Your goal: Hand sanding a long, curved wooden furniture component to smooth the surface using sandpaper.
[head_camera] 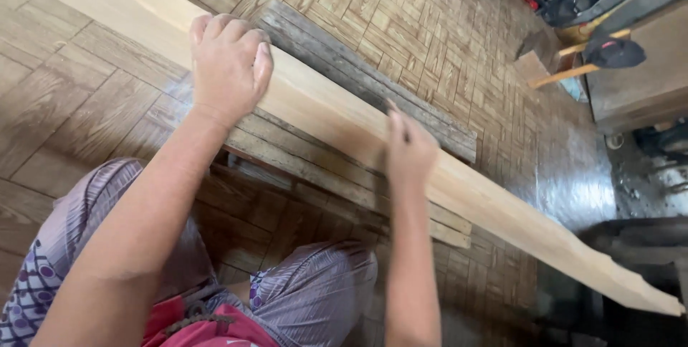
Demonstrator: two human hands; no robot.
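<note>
One long pale wooden plank [337, 114] runs from the upper left corner, where its end is cut off by the picture's edge, down to a notched tip at the lower right. The left hand [228, 67] lies on it near that upper end, fingers curled over the far edge and pressing on the wood. Under the plank lie weathered grey boards [344, 67], at least three, partly hidden by it, on a brown parquet-patterned floor [72, 96]. Further right, the right hand [408, 150] rests against the plank's middle with fingers pinched together; something thin and dark seems to sit between them, too blurred to identify. At the far right, a dark cap [615, 51] rests on yellow wooden sticks [573, 71], two in number.
</note>
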